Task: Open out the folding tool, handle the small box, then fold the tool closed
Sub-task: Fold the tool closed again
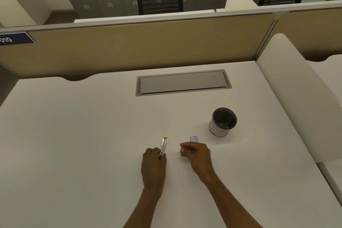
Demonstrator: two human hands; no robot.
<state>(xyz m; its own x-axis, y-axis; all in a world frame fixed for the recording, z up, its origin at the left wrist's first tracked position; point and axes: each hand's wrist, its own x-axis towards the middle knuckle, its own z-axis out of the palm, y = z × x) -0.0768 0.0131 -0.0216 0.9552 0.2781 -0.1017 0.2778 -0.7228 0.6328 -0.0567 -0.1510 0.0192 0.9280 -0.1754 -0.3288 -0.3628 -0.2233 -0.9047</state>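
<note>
Gripping the near end of the folding tool [164, 146], the left hand [153, 164] is curled around it with knuckles up. The tool is a slim metal piece with a yellow tip, pointing away from the person and slightly right; whether it touches the surface [83, 135] can't be told. It looks folded shut, no blade or arm seen sticking out.

The right hand [196, 155] sits just right of the tool, apart from it, fingers loosely curled in, thumb and fingertips pinched toward each other. Can't tell if it holds anything.

The small box [194, 138], pale blue-white, lies flat on the surface just beyond the right hand's knuckles, partly hidden by them. Contact unclear.

A black-lined cup [223, 122] stands upright further right and back, well apart from both hands. A grey cable hatch [183, 82] is set into the surface behind.
</note>
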